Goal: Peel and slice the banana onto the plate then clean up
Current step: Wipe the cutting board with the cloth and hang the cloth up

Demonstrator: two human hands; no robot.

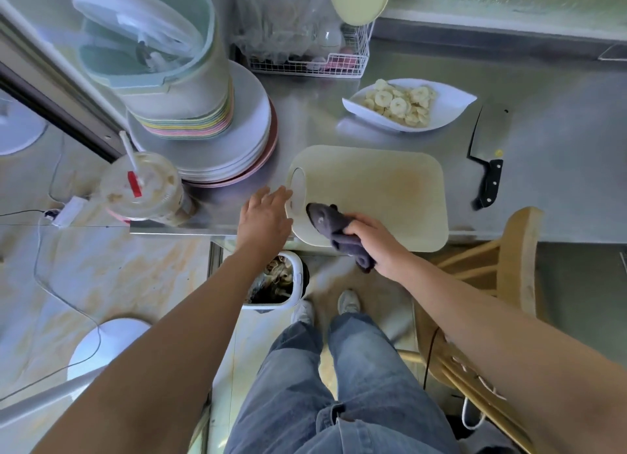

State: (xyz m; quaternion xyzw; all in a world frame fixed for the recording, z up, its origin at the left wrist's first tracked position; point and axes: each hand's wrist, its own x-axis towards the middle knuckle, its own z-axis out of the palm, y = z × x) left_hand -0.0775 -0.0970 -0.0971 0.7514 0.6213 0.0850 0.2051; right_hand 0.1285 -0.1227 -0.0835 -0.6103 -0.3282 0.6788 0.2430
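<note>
My right hand (376, 241), just below the middle of the frame, has its fingers curled tight round a dark grey cloth (327, 218). The free end of the cloth lies on the lower left part of the pale cutting board (380, 189), next to the board's oval handle slot. My left hand (268, 216) is at the board's left edge with fingers straight and a little spread, holding nothing, and the fingertips meet the rim beside that slot. The board lies flat on the steel counter (559, 114), its near edge jutting slightly past the counter's front. The banana slices (400, 102) sit in a heap on the white leaf-shaped plate (451, 104), above the board and apart from it, in the upper middle right of the frame. A cleaver (488, 148) with a black handle lies flat on the counter to the right of the board, touching neither board nor plate. In the upper left stands a stack of plates (237, 141) with tubs piled on top, and a lidded cup (142, 185) with a straw sits at the counter's left end. A white wire rack (315, 56) is at the top centre. Below the counter edge, between my forearms, a white bin (274, 280) holds scraps that I cannot make out clearly. A wooden chair (519, 250) stands at the lower right.
</note>
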